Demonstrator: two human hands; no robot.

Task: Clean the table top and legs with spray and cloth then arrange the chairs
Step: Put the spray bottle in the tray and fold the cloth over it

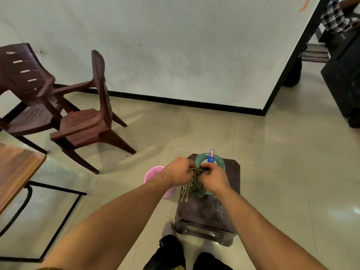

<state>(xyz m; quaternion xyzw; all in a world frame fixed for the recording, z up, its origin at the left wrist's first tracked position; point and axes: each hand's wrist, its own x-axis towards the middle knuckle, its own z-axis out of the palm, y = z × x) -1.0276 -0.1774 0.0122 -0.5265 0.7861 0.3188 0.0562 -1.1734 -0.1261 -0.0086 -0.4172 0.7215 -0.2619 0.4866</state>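
Two hands, the left hand [179, 171] and right hand [215, 177], pinch one checked cloth [192, 187] above the dark stool [232, 176], probably readying it before any wiping. One blue spray bottle [211, 155] stands in one teal basket [199, 158] on the stool. The next move likely means taking the spray to the one wooden table [15, 168], far left of the stool. Two brown plastic chairs [81, 123] stand beyond the stool to its left, and one pink basin [153, 172] sits just left of it.

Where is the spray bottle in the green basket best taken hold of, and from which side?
Grip the spray bottle at its blue top, from above: it stands upright in the basket, whose wall surrounds its lower part.
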